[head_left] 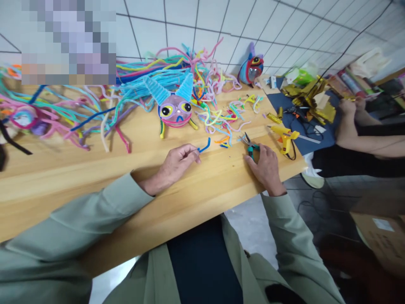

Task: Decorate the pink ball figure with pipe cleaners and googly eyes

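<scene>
Left hand (174,165) pinches a blue pipe cleaner (204,147); right hand (267,169) curls around pliers (249,145) (cardboard box (379,238) nearby, contents unseen).

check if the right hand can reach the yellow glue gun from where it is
Probably yes: the right hand rests on the pliers, and the glue gun lies close beside it, with only bare table between.
</scene>
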`<action>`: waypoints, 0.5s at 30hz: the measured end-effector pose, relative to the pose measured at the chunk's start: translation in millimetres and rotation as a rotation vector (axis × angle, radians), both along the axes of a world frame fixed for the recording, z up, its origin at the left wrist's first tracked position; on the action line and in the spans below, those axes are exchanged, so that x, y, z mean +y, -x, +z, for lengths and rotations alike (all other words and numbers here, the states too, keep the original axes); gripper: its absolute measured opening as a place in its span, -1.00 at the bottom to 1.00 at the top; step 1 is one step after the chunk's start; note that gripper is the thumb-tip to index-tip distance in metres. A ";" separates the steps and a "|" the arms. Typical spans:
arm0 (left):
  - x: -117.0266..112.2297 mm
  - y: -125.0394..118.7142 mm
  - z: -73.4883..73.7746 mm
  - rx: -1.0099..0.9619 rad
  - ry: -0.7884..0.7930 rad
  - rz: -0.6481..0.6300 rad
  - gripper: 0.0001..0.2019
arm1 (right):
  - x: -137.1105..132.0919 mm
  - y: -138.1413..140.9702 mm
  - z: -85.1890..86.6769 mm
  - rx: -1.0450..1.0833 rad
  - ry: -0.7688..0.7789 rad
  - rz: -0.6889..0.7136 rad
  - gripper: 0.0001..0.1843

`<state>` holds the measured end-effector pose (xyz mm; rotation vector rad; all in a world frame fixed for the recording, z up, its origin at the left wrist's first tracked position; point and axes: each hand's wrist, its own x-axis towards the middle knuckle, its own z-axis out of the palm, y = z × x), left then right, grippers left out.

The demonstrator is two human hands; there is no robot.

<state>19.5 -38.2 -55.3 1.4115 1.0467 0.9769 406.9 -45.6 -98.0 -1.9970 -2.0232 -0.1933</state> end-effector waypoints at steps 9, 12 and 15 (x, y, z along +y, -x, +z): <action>2.6 -1.8 4.8 -0.078 0.023 0.067 -0.80 | -25.5 4.5 30.1 0.454 -0.106 0.016 -0.46; 2.5 -2.0 8.6 -0.080 0.007 0.090 -0.78 | -41.4 37.0 51.1 0.818 0.070 0.121 -0.53; 1.7 -1.4 13.1 -0.074 -0.021 0.114 -0.79 | -49.0 81.7 65.5 0.950 0.302 0.248 -0.56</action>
